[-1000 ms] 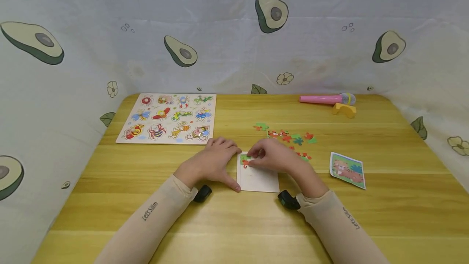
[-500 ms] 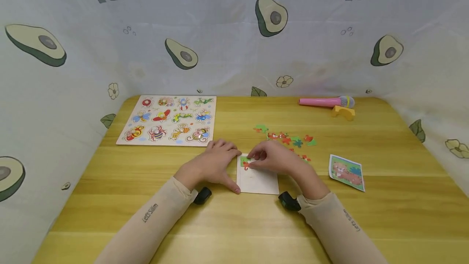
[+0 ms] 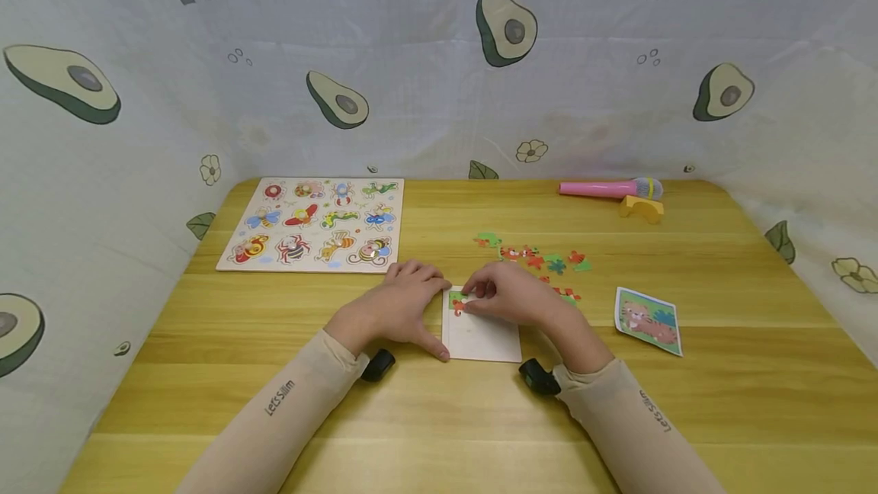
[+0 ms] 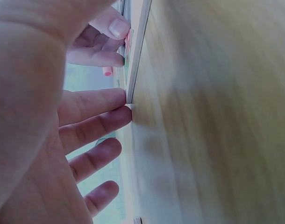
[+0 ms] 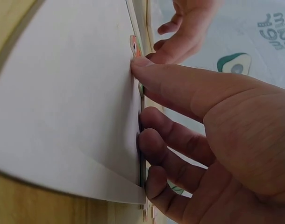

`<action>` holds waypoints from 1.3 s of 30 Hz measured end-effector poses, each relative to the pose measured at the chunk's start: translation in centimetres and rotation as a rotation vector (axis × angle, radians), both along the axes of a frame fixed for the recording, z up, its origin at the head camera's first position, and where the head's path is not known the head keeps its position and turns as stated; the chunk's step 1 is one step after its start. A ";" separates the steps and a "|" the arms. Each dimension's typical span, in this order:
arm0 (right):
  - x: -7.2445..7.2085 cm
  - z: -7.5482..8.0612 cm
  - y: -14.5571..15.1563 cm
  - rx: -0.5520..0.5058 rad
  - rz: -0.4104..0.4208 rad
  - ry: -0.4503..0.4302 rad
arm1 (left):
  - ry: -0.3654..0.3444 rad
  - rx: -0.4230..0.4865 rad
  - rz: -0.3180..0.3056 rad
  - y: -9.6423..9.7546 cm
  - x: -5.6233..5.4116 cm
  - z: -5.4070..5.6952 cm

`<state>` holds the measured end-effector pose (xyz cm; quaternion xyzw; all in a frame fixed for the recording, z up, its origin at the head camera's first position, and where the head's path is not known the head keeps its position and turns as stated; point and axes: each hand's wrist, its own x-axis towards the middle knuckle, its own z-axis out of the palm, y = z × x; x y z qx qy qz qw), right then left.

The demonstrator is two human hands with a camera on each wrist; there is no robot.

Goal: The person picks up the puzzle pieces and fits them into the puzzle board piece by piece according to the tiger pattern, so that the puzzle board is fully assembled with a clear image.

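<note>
A small white puzzle tray (image 3: pixel 483 341) lies on the table in front of me. In its far left corner sits a green and orange jigsaw piece (image 3: pixel 457 303). My right hand (image 3: pixel 511 294) pinches at this piece with thumb and index finger; the thumb (image 5: pixel 145 62) touches it in the right wrist view, while the index fingertip is mostly hidden. The left hand (image 3: pixel 394 307) spans the tray's left side, thumb by the near corner and index finger by the far one. Its fingers are spread and fairly straight in the left wrist view, with the index fingertip (image 4: pixel 118 95) against the tray's corner.
Several loose jigsaw pieces (image 3: pixel 535 258) lie beyond the right hand. A tiger picture card (image 3: pixel 648 322) is to the right. At the back are a pink toy microphone (image 3: pixel 604 189), a yellow arch block (image 3: pixel 642 209) and, on the left, an insect peg puzzle board (image 3: pixel 315 223).
Both hands stay in nearly the same place, the right one still at the jigsaw piece in the corner. Only the head view shifts slightly.
</note>
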<state>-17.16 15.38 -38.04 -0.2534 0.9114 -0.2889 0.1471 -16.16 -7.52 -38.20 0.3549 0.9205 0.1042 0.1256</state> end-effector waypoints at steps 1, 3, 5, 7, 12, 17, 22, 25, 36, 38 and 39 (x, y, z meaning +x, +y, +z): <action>0.0 0.0 0.0 0.001 -0.001 0.004 | -0.001 0.002 0.000 0.0 0.0 0.0; 0.0 0.1 0.0 0.003 -0.004 0.010 | -0.002 0.004 0.001 0.0 0.0 0.1; 0.0 0.1 0.0 0.002 -0.008 0.008 | -0.005 0.012 -0.001 0.1 0.0 0.1; 0.0 0.1 0.0 0.003 -0.012 0.007 | -0.003 0.011 -0.002 0.0 0.0 0.0; 0.1 0.0 -0.1 -0.002 -0.012 0.002 | -0.003 0.014 0.000 -0.1 0.1 -0.1; 0.1 0.0 0.1 -0.027 -0.010 -0.008 | -0.007 0.022 0.003 -0.1 0.1 -0.2; 0.0 0.3 0.9 -0.068 -0.006 -0.034 | -0.001 0.020 -0.001 0.0 0.1 -0.2; -0.1 0.8 1.5 -0.076 -0.015 -0.023 | -0.005 0.025 -0.003 0.1 0.1 -0.2; -1.1 1.9 3.7 -0.077 -0.140 -0.027 | -0.010 0.035 -0.001 0.0 0.1 -0.4; -1.4 1.9 4.2 -0.076 -0.168 -0.051 | -0.008 0.038 -0.003 0.0 0.1 -0.4; -1.5 1.9 4.4 -0.072 -0.181 -0.065 | -0.007 0.037 -0.004 0.0 0.1 -0.4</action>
